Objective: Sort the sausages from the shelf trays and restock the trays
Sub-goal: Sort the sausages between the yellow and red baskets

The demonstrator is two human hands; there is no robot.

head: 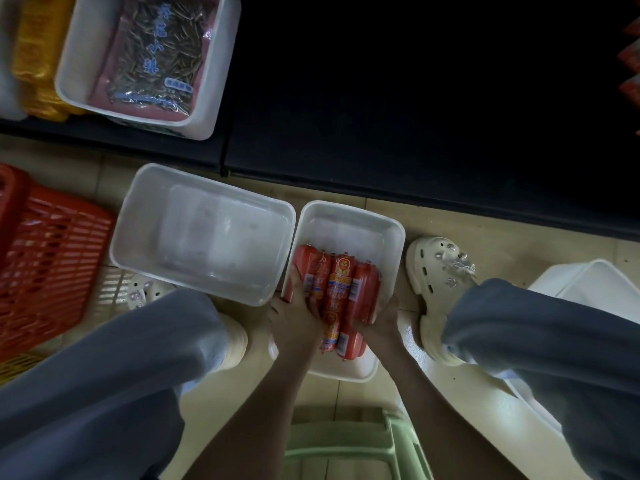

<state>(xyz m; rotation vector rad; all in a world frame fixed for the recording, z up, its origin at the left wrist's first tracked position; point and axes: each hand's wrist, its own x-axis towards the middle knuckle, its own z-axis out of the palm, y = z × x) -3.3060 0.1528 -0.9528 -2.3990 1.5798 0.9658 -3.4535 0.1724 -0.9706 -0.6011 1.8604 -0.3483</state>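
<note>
Holding from both sides, head view: left grip (294,318) and right grip (379,317) curl their fingers round one bundle of red packaged sausages (341,292). The bundle sits over the near half of the small white tray (398,237) on the floor; resting or lifted, cannot tell. A larger white tray (138,188) stands just beside it on the left, with a red basket (45,254) beyond that.

Small tray (349,211): far half of floor bare, open from above. Near half filled by sausages (337,289), with left hand (294,320) and right hand (381,320) gripping the bundle from either side.
Left: large tray (214,237) just beside it, interior unobstructed.
Right: shoe (436,271) just beside the tray wall.
Far: dark shelf (415,133) edge near both trays.
Near: green stool (346,445) between the legs.
Far left: red basket (45,251).
</note>
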